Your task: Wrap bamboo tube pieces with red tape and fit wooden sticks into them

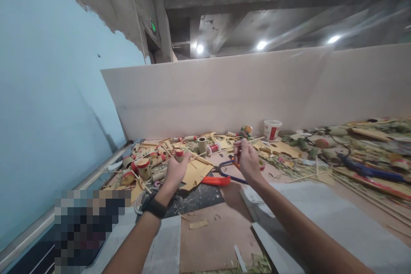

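My left hand [175, 173], with a dark band on its wrist, is closed around a short bamboo piece with a red end [179, 153]. A thin stick [198, 155] juts out to the right beside that piece. To the right, my right hand [248, 162] is raised and pinches a thin bamboo stick [255, 140] between its fingertips. Between the hands lie a yellow sheet [201, 171], a blue-handled cutting tool [229, 163] and an orange-red handle [216, 180]. Just behind them stand a hollow bamboo tube [202, 145] and a white-and-red bottle [213, 149].
Bamboo pieces with red ends [144, 169] crowd the left. A white-and-red paper cup [272, 130] stands by the pale partition [218, 98]. On the right lie a blue tool [369, 170] with a black cord, strips and scraps. White paper [314, 218] covers the near right.
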### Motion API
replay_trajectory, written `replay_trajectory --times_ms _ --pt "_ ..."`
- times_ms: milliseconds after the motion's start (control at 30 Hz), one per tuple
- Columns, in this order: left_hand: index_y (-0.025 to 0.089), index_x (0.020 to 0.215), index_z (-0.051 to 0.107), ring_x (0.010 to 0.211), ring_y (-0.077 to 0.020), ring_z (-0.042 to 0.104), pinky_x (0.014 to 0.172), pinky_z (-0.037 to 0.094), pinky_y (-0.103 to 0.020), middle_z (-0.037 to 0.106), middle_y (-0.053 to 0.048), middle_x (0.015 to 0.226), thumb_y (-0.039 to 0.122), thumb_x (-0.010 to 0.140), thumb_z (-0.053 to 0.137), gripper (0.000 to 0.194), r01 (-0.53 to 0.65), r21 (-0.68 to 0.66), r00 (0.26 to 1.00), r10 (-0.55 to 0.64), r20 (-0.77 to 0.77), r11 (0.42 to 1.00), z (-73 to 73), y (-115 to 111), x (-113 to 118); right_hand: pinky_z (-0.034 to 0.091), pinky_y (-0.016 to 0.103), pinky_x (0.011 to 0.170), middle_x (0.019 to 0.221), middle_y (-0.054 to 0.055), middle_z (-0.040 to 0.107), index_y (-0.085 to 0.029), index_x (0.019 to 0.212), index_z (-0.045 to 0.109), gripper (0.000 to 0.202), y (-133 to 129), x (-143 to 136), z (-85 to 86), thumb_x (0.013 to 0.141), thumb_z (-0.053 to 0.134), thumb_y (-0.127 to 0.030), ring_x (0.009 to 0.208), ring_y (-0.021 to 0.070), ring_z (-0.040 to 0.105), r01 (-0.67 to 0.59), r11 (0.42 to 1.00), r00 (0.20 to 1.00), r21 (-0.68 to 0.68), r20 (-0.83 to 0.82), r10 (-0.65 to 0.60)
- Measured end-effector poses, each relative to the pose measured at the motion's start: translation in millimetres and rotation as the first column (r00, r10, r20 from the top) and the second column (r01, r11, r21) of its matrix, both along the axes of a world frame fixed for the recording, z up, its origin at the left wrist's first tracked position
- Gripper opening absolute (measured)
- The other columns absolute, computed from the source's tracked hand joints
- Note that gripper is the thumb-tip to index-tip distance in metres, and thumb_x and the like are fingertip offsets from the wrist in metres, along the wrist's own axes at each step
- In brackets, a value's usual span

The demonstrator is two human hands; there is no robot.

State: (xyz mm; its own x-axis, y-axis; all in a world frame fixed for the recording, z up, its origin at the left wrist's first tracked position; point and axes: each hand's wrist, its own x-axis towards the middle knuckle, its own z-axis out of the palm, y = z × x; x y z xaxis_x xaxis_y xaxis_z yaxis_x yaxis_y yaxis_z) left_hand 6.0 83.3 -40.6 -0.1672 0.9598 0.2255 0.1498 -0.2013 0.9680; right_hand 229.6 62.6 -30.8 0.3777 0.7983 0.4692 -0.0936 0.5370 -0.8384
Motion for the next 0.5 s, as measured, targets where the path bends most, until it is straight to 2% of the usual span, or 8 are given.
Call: replay_trajectory --times_ms 33,100,167,233,300,333,400,500 --pt "0.013 0.071 0.067 0.067 -0.0198 0.066 0.063 0.05 -0.028 0.07 -0.007 0.068 0.059 0.071 0.071 0.047 -0.049 -0.038 0.994 0.052 0.1 0.998 1.9 3.1 -2.6 0.03 0.021 0.039 0.054 -0.008 0.044 -0.022 0.081 0.056 0.051 0.8 4.0 0.1 0.087 0.05 -0.073 0.041 0.0088 0.037 0.073 0.997 0.997 0.03 -0.002 -0.073" --pt "0.014 0.07 0.064 0.062 -0.0175 0.065 0.061 0.052 -0.027 0.067 -0.005 0.063 0.065 0.074 0.067 0.051 -0.048 -0.105 0.939 0.081 0.335 0.993 7.8 5.8 -5.5 0.03 0.022 0.04 0.052 -0.008 0.039 -0.023 0.079 0.053 0.051 -0.8 7.5 -1.4 0.092 0.042 -0.071 0.042 0.01 0.035 0.155 0.986 0.982 0.058 0.103 -0.161" --pt "0.016 0.071 0.06 0.054 -0.0136 0.062 0.057 0.053 -0.024 0.063 -0.002 0.059 0.065 0.082 0.059 0.051 0.039 -0.161 0.83 0.057 0.554 0.986 14.7 3.7 -5.3 0.034 0.024 0.045 0.054 -0.005 0.044 -0.023 0.079 0.054 0.051 -6.8 4.1 -4.3 0.096 0.036 -0.067 0.046 0.0122 0.04 0.147 0.986 0.924 0.075 0.347 -0.164" --pt "0.017 0.071 0.055 0.048 -0.0104 0.058 0.052 0.051 -0.021 0.061 0.0 0.057 0.059 0.093 0.047 0.048 0.16 -0.22 0.728 0.036 0.685 0.962 20.0 -1.2 -3.0 0.041 0.027 0.054 0.063 0.001 0.055 -0.023 0.08 0.056 0.049 -16.1 -4.7 -7.1 0.1 0.033 -0.061 0.055 0.0152 0.05 0.07 0.993 0.797 0.096 0.593 -0.113" --pt "0.017 0.069 0.052 0.043 -0.0085 0.055 0.045 0.047 -0.017 0.058 0.0 0.054 0.049 0.1 0.037 0.048 0.258 -0.276 0.681 0.028 0.731 0.926 22.6 -6.8 -0.3 0.046 0.029 0.063 0.078 0.005 0.064 -0.023 0.083 0.058 0.046 -27.1 -15.6 -9.3 0.102 0.031 -0.055 0.065 0.0177 0.058 -0.02 0.992 0.689 0.123 0.721 -0.075" --pt "0.016 0.068 0.051 0.041 -0.0078 0.052 0.041 0.044 -0.015 0.056 0.0 0.052 0.044 0.102 0.033 0.048 0.292 -0.3 0.677 0.026 0.736 0.908 23.1 -9.2 0.7 0.047 0.029 0.066 0.082 0.006 0.065 -0.022 0.088 0.059 0.043 -32.7 -20.9 -10.1 0.103 0.03 -0.05 0.068 0.0181 0.06 -0.045 0.989 0.669 0.141 0.74 -0.075" --pt "0.016 0.064 0.049 0.037 -0.0062 0.048 0.036 0.039 -0.013 0.052 0.0 0.049 0.033 0.103 0.032 0.046 0.341 -0.325 0.672 0.013 0.741 0.882 23.3 -13.0 2.1 0.049 0.029 0.068 0.085 0.007 0.067 -0.023 0.097 0.06 0.038 -42.9 -29.7 -11.8 0.105 0.029 -0.043 0.069 0.0179 0.062 -0.05 0.975 0.674 0.214 0.728 -0.125" --pt "0.016 0.061 0.047 0.035 -0.0045 0.044 0.034 0.036 -0.011 0.048 0.001 0.047 0.02 0.099 0.033 0.041 0.395 -0.339 0.649 0.001 0.76 0.854 23.6 -16.4 3.5 0.051 0.028 0.069 0.086 0.006 0.071 -0.023 0.1 0.062 0.031 -54.1 -37.0 -13.6 0.104 0.034 -0.036 0.071 0.0177 0.066 -0.092 0.942 0.665 0.324 0.724 -0.184"
